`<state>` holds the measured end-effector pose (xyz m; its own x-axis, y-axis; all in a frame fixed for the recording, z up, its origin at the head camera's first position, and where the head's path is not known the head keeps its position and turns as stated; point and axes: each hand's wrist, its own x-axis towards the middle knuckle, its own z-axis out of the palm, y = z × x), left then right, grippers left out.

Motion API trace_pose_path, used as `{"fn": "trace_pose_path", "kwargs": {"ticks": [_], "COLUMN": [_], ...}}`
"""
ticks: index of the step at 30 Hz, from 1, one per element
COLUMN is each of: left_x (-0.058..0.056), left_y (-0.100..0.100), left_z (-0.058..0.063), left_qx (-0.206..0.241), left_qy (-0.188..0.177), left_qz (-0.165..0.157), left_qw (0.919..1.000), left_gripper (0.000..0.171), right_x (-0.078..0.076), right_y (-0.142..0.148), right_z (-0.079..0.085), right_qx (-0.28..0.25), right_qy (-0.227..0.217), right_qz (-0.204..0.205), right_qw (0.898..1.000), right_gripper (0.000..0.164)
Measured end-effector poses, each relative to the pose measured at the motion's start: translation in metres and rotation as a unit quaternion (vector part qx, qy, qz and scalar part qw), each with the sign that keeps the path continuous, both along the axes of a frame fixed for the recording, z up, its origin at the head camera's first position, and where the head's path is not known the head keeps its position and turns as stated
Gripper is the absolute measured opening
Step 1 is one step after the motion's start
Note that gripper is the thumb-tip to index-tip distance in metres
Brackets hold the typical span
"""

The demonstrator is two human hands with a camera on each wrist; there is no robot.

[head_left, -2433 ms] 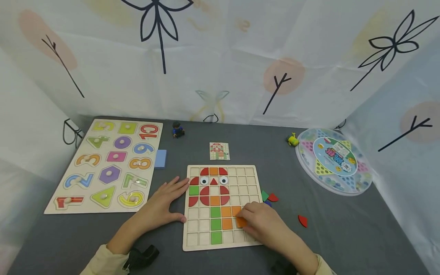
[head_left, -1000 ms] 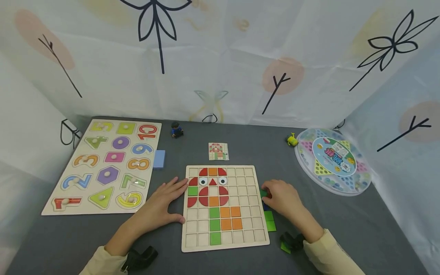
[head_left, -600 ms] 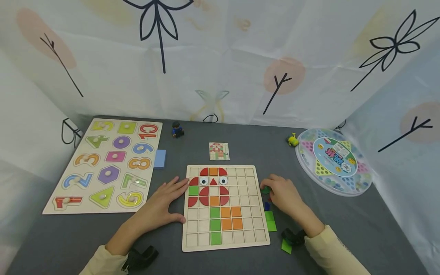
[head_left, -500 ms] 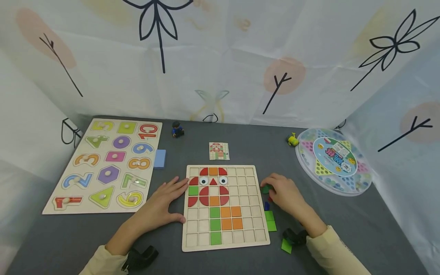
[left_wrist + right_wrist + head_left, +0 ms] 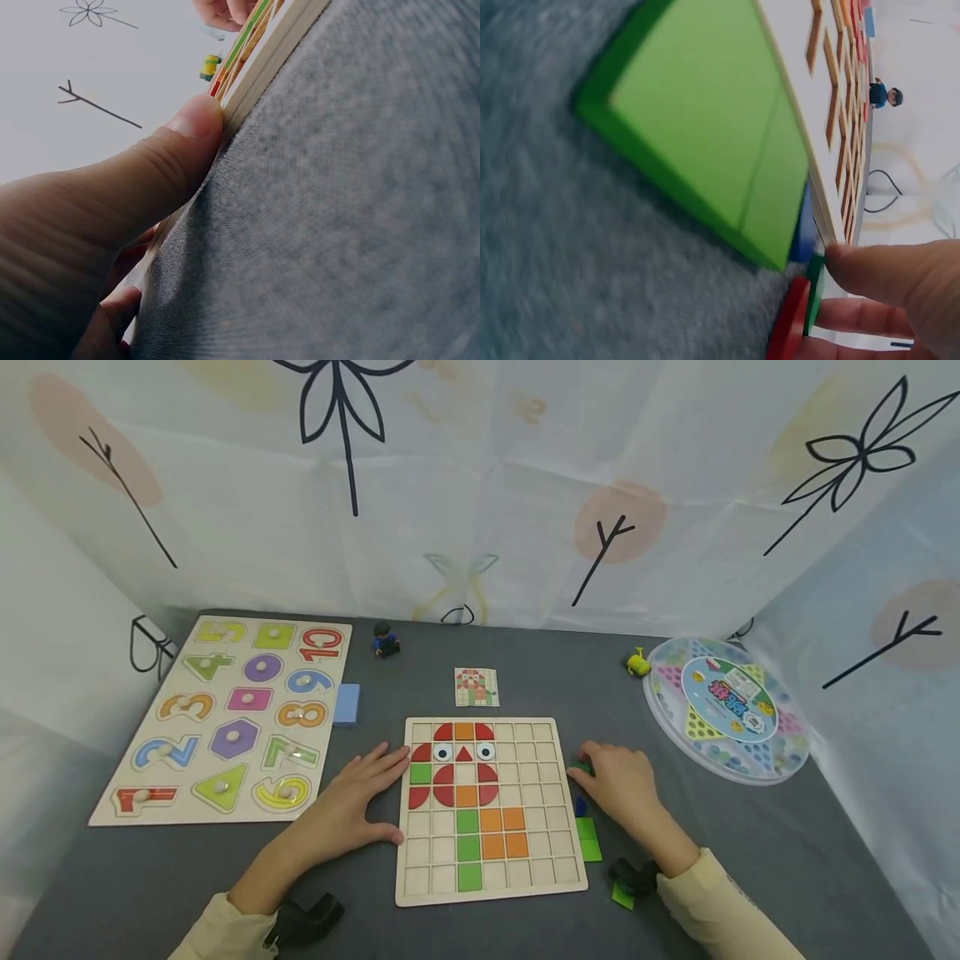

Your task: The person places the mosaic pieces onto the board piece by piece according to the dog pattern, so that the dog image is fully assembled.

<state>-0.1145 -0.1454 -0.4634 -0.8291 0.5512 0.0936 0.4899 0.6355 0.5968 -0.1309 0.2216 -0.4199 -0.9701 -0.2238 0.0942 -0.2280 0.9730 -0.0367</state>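
Observation:
A wooden grid board (image 5: 525,777) lies in front of me, with red, orange and green tiles and two eye tiles in some cells. My left hand (image 5: 348,810) rests along its left edge, fingers and thumb spread and fairly straight. In the left wrist view the thumb (image 5: 180,142) presses the board's side. Off the board's right edge, my right hand (image 5: 622,781) pinches a dark green tile (image 5: 815,289) between thumb and fingers. Beside that tile is a red tile (image 5: 786,322). A blue tile (image 5: 581,807) and bright green square tiles (image 5: 588,839) lie nearer me.
Behind the board lies a small picture card (image 5: 476,687). A number-and-shape puzzle board (image 5: 180,760) and a blue block (image 5: 347,705) are at left. A round game box (image 5: 787,752), a yellow toy (image 5: 637,662) and a small figure (image 5: 386,641) stand farther back. Another green tile (image 5: 622,897) lies by the right wrist.
My right hand has set an orange square into the board, then moved right and away to the loose tiles, where it takes hold of the dark green tile. The left hand stays put.

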Motion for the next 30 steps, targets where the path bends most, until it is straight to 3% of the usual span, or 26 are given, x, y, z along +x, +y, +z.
{"fn": "trace_pose_path", "kwargs": {"ticks": [6, 11, 16, 30], "left_x": [-0.0006, -0.0008, -0.0004, 0.0005], "left_y": [-0.0003, -0.0003, -0.0002, 0.0001], "left_z": [0.0003, 0.0007, 0.0002, 0.0011], "left_qx": [-0.002, -0.001, 0.001, -0.005], "left_qy": [-0.001, -0.001, 0.000, -0.003], "left_qz": [-0.001, 0.000, -0.001, 0.000], "left_qw": [1.0000, 1.0000, 1.0000, 1.0000], "left_gripper": [0.098, 0.099, 0.099, 0.099], "right_x": [-0.0023, -0.0026, -0.0016, 0.0031], "right_y": [-0.0047, -0.0042, -0.0039, -0.0030], "right_z": [-0.0010, -0.0016, -0.0022, -0.0019], "right_qx": [-0.011, -0.030, -0.033, -0.049], "right_qy": [-0.014, -0.018, -0.030, -0.003], "right_qz": [0.007, 0.034, 0.013, 0.007], "right_qw": [1.000, 0.999, 0.999, 0.999], "right_gripper": [0.012, 0.021, 0.032, 0.020]}}
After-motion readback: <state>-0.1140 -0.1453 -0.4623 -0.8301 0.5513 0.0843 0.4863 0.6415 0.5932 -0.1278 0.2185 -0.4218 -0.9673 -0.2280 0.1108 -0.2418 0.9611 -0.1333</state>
